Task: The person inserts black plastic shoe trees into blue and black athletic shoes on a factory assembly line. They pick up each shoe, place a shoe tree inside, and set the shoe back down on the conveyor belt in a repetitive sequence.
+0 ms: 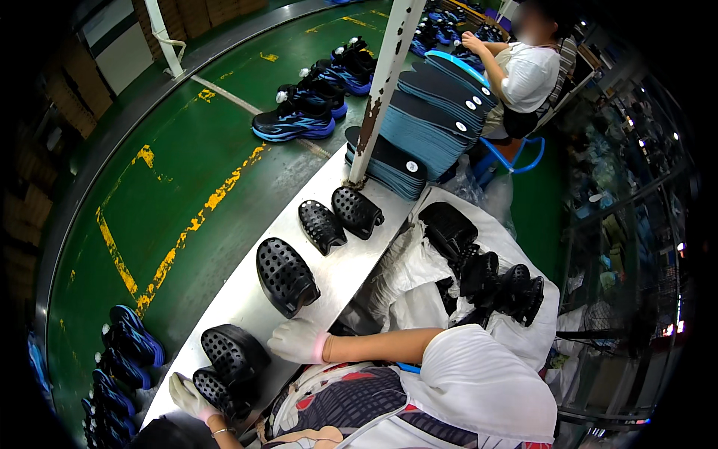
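Note:
Several black perforated plastic toe-shaped shoe inserts lie along a white bench. Both my hands wear pale gloves with pink cuffs. My left hand (191, 398) is low on the bench, fingers extended, beside a smaller insert (213, 391); whether it touches that insert is hard to tell. My right hand (298, 341) is over the bench's near edge, fingers loosely bent and nothing visible in them. It lies between a large insert (233, 353) to its left and another large insert (286, 275) farther up. Two smaller inserts (321, 226) (357, 212) sit near the far end.
Stacks of dark insoles (430, 112) fill the far end beyond a chipped white post (383, 93). More black inserts (516, 293) lie on a white sack (538, 322) at right. Black-and-blue shoes (295, 120) line the green floor. A person (527, 71) sits working at the back right.

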`<state>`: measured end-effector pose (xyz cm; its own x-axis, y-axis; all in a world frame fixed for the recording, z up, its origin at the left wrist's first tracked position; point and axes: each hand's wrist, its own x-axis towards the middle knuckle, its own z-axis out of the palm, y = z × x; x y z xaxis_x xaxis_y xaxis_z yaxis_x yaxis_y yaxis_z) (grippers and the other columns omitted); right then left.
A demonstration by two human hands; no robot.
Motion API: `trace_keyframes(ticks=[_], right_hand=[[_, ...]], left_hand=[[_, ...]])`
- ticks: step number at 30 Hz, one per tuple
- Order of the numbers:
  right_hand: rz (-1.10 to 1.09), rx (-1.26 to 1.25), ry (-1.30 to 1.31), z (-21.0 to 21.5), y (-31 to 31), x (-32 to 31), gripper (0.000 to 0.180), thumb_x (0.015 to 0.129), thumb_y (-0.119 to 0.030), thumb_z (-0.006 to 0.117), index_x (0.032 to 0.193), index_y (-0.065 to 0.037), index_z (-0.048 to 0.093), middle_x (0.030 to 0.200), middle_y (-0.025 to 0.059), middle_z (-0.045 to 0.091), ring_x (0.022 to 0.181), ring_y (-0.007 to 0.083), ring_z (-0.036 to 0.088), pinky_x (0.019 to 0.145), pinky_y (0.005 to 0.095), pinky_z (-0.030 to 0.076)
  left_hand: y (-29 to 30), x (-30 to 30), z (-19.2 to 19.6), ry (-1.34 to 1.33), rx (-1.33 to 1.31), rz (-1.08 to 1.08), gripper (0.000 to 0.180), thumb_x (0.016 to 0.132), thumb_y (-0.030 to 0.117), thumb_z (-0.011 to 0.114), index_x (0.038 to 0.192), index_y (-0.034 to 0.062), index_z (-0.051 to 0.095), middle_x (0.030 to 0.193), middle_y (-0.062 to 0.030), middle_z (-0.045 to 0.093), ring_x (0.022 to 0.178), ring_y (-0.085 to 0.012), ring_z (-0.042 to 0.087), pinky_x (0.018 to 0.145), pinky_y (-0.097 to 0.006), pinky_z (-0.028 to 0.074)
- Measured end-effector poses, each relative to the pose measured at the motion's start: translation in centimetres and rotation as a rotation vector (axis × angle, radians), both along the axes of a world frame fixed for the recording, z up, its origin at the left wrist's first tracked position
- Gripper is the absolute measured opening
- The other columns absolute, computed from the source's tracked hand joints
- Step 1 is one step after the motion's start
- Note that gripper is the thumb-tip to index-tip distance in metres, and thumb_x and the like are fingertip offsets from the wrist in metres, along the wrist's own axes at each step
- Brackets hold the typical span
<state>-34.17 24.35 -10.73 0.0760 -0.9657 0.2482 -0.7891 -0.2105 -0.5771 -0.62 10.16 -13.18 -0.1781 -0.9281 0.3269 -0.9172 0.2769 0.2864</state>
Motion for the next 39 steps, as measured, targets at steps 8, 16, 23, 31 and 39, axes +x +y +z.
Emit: trace_keyframes(ticks=[8,16,23,31,39], right_hand=[[-0.023,0.058,0.000,0.7,0.2,-0.1,0.014,0.080,-0.020,0.058,0.074,-0.008,0.057,0.077,0.0094,0.057,0.080,0.0285,0.060,0.069,0.0405,0.050],[-0.008,0.036,0.017,0.1,0.1,-0.4,0.015,0.081,-0.022,0.059,0.075,-0.009,0.054,0.075,0.0075,0.055,0.078,0.0269,0.060,0.068,0.0398,0.050],[-0.016,0.019,-0.002,0.5,0.1,-0.4,0.014,0.080,-0.020,0.059,0.072,-0.008,0.056,0.076,0.0086,0.057,0.078,0.0277,0.061,0.067,0.0401,0.050],[-0.021,-0.014,-0.011,0.5,0.3,-0.8,0.014,0.080,-0.020,0.058,0.073,-0.009,0.056,0.076,0.0088,0.057,0.077,0.0281,0.060,0.068,0.0404,0.050],[-0.061,-0.100,-0.062,-0.2,0.3,-0.8,0.016,0.080,-0.020,0.058,0.071,-0.008,0.054,0.073,0.0091,0.055,0.074,0.0290,0.060,0.066,0.0410,0.049]], left_hand=[[0.1,0.0,0.0,-0.016,-0.002,0.014,0.037,0.094,0.019,0.049,0.123,-0.0026,0.055,0.125,-0.0201,0.054,0.118,-0.0345,0.048,0.103,-0.042,0.035],[0.0,-0.8,0.1,-0.004,-0.015,0.019,0.034,0.094,0.016,0.049,0.122,-0.0022,0.056,0.124,-0.0195,0.055,0.117,-0.0338,0.049,0.102,-0.042,0.036],[-0.1,-0.9,0.4,-0.015,0.005,0.038,0.035,0.096,0.021,0.048,0.122,-0.0016,0.057,0.124,-0.0188,0.056,0.119,-0.0334,0.048,0.104,-0.041,0.034],[-0.1,-1.4,0.9,-0.009,0.024,0.041,0.035,0.096,0.021,0.048,0.122,-0.0004,0.057,0.125,-0.0183,0.056,0.120,-0.0331,0.048,0.104,-0.041,0.034],[-0.3,-1.4,0.9,-0.045,0.004,0.024,0.035,0.095,0.019,0.048,0.122,-0.0018,0.057,0.124,-0.0190,0.056,0.119,-0.0334,0.048,0.103,-0.041,0.036]])
